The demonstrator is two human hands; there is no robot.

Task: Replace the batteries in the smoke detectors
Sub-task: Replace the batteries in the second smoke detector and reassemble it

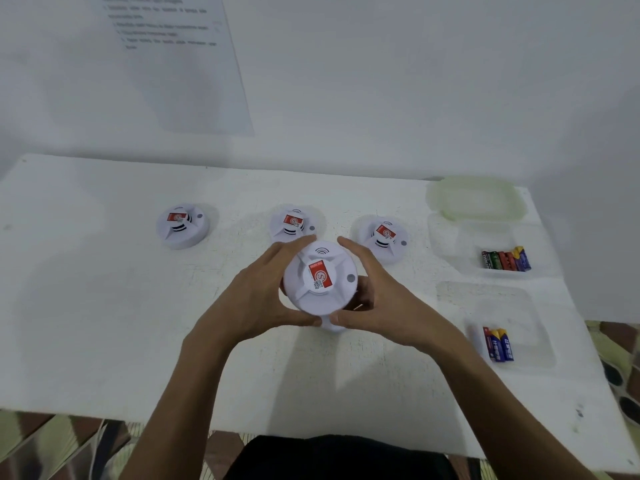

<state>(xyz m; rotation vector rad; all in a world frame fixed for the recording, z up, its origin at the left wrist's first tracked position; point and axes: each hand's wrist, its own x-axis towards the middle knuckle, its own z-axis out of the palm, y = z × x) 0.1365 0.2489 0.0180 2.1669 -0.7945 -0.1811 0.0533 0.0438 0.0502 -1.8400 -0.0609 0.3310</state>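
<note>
A white round smoke detector (320, 277) with a red label is held just above the white table (104, 306), face up. My left hand (256, 292) grips its left side, fingers curled round the rim. My right hand (374, 296) grips its right side, thumb at the lower edge. Three more white smoke detectors stand in a row behind: one at the left (181, 225), one in the middle (292, 223), one at the right (382, 237).
At the right, a clear container (460, 251) holds several mixed batteries (505, 259). A nearer clear tray (533, 341) holds a few blue batteries (498, 344). A pale green lid (476, 197) lies at the back right. A printed sheet (173, 46) hangs on the wall.
</note>
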